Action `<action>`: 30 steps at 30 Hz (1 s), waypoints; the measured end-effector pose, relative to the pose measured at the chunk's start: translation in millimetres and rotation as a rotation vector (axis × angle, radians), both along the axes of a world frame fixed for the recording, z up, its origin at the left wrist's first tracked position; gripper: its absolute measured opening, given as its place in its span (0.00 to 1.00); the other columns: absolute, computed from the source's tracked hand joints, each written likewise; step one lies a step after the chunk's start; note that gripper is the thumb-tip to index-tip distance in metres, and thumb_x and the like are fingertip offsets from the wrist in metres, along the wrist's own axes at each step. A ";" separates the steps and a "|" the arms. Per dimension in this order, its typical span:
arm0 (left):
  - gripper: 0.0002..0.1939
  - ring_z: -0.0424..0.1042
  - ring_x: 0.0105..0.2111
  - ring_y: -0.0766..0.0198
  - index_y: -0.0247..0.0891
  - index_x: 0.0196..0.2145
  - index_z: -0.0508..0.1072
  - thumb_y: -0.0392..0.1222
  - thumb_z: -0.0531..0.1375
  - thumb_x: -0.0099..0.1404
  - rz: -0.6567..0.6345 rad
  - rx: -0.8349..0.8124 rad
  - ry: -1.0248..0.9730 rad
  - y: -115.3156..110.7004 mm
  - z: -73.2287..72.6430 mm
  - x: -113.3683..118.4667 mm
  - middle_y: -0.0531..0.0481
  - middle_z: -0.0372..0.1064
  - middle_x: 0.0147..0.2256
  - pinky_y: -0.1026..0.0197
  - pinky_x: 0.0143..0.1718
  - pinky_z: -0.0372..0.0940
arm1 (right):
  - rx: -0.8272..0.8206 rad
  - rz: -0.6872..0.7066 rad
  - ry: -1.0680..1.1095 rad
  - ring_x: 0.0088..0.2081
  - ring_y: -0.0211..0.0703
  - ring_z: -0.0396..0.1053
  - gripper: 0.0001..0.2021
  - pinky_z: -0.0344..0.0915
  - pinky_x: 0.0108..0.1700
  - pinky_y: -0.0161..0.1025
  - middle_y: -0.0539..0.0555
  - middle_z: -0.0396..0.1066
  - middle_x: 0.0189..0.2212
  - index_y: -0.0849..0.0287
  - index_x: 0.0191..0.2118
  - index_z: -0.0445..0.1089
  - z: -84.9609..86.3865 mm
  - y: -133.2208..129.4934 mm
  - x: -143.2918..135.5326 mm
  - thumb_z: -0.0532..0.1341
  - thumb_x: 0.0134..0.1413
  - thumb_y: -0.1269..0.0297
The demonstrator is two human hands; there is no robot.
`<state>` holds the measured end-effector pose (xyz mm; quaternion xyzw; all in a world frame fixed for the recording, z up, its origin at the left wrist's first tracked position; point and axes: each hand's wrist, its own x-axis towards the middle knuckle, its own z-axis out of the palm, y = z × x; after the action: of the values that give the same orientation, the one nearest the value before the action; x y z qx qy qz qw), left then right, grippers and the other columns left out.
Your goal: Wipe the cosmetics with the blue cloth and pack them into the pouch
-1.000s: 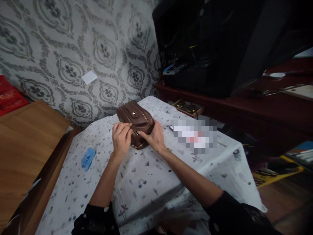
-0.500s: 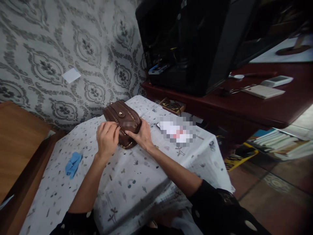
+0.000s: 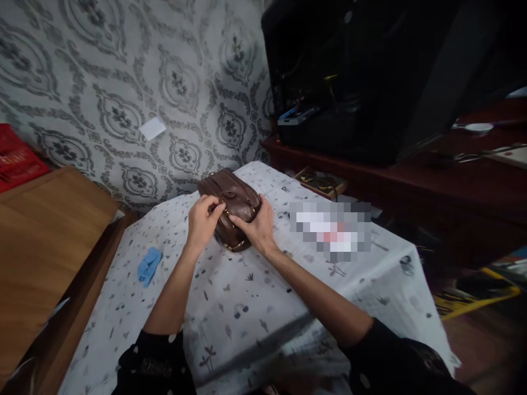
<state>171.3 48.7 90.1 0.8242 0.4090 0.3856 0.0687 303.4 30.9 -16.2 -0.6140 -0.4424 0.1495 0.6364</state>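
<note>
A small brown leather bag (image 3: 229,204) with gold zippers lies on a table covered by a white patterned cloth (image 3: 247,296). My left hand (image 3: 201,221) is at the bag's near left side, fingers pinched on a zipper pull on its top. My right hand (image 3: 257,226) presses against the bag's right side and holds it in place. Both forearms reach in from the bottom of the view, in dark dotted sleeves.
A blue crumpled cloth (image 3: 148,265) lies on the table to the left. A blurred-out patch (image 3: 331,230) covers something to the right of the bag. A wooden surface (image 3: 41,230) stands at the left, a dark red shelf (image 3: 411,175) with black equipment at the right, patterned wallpaper behind.
My left hand has shifted its pinch up onto the bag's top by the zipper. The camera swung left and back; the bag stays where it was.
</note>
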 end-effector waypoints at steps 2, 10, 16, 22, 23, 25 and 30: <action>0.07 0.68 0.33 0.63 0.40 0.28 0.69 0.42 0.60 0.64 0.022 -0.016 -0.047 1.2 -2.1 1.1 0.53 0.65 0.29 0.62 0.34 0.60 | -0.003 0.004 -0.008 0.62 0.68 0.57 0.53 0.59 0.59 0.62 0.70 0.60 0.59 0.62 0.67 0.50 -0.4 -0.2 0.4 0.67 0.42 0.35; 0.08 0.68 0.32 0.64 0.39 0.26 0.70 0.40 0.60 0.63 0.037 -0.026 -0.201 -4.8 -8.0 9.1 0.53 0.66 0.29 0.63 0.32 0.60 | 0.007 -0.015 -0.022 0.60 0.68 0.59 0.50 0.60 0.58 0.62 0.68 0.62 0.57 0.61 0.65 0.52 1.3 -1.8 -0.5 0.68 0.42 0.38; 0.09 0.68 0.35 0.62 0.39 0.26 0.70 0.39 0.60 0.64 0.023 0.113 -0.161 -16.8 -7.0 10.0 0.52 0.67 0.30 0.60 0.40 0.62 | 0.002 -0.022 -0.030 0.60 0.68 0.59 0.49 0.59 0.58 0.62 0.68 0.62 0.57 0.61 0.66 0.51 3.1 -3.1 -1.8 0.67 0.43 0.39; 0.08 0.67 0.32 0.64 0.38 0.27 0.71 0.39 0.61 0.64 -0.004 0.030 -0.203 -13.1 -6.6 8.3 0.53 0.65 0.29 0.62 0.36 0.62 | -0.076 0.026 0.023 0.61 0.68 0.58 0.50 0.59 0.59 0.61 0.70 0.61 0.57 0.64 0.65 0.51 13.6 -5.1 1.2 0.68 0.42 0.40; 0.08 0.67 0.32 0.64 0.38 0.27 0.71 0.39 0.61 0.64 -0.001 0.034 -0.206 -12.7 -7.2 8.4 0.53 0.65 0.29 0.62 0.36 0.62 | -0.078 0.020 0.032 0.61 0.69 0.58 0.50 0.59 0.59 0.62 0.71 0.61 0.57 0.65 0.65 0.52 15.0 -4.3 1.3 0.68 0.42 0.40; 0.08 0.68 0.33 0.64 0.39 0.26 0.71 0.38 0.61 0.64 0.009 0.054 -0.214 -12.6 -8.8 8.8 0.53 0.65 0.29 0.62 0.37 0.62 | -0.061 0.006 0.038 0.61 0.70 0.57 0.50 0.59 0.58 0.63 0.71 0.61 0.57 0.64 0.64 0.52 16.4 -2.2 1.1 0.67 0.42 0.39; 0.08 0.69 0.35 0.62 0.39 0.27 0.71 0.39 0.61 0.65 0.023 0.091 -0.231 -13.6 -15.2 9.1 0.52 0.67 0.31 0.60 0.40 0.64 | -0.012 0.006 0.010 0.60 0.68 0.59 0.46 0.60 0.57 0.63 0.67 0.62 0.57 0.59 0.64 0.53 13.5 0.3 1.4 0.66 0.44 0.39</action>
<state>180.4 35.0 74.9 0.7719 0.3897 0.4968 0.0735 304.8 31.3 -2.7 -0.6155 -0.4401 0.1572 0.6347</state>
